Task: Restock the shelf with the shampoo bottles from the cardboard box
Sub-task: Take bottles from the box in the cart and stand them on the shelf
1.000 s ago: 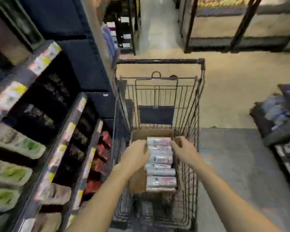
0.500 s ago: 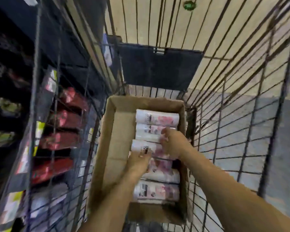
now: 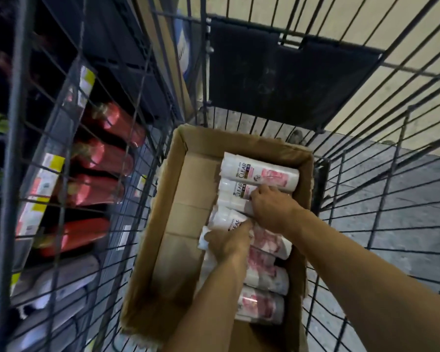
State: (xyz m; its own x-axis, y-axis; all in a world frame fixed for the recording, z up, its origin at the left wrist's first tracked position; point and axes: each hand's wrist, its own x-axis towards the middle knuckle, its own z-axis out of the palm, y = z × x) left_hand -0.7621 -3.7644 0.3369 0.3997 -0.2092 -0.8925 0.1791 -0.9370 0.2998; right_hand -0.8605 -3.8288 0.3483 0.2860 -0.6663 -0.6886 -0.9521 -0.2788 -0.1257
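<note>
your left hand (image 3: 229, 240) and right hand (image 3: 269, 209) curl onto white-and-pink plastic shampoo bottles (image 3: 259, 174) lying crosswise mid-frame in the brown cardboard box (image 3: 178, 199); firm grip unclear.

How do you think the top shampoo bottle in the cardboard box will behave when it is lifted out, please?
The top shampoo bottle lies on its side and looks round, so it may roll if set down flat. Its glossy label suggests it could be slippery. It seems rigid plastic, unlikely to flex. The right hand rests on the bottle just below it.
</note>
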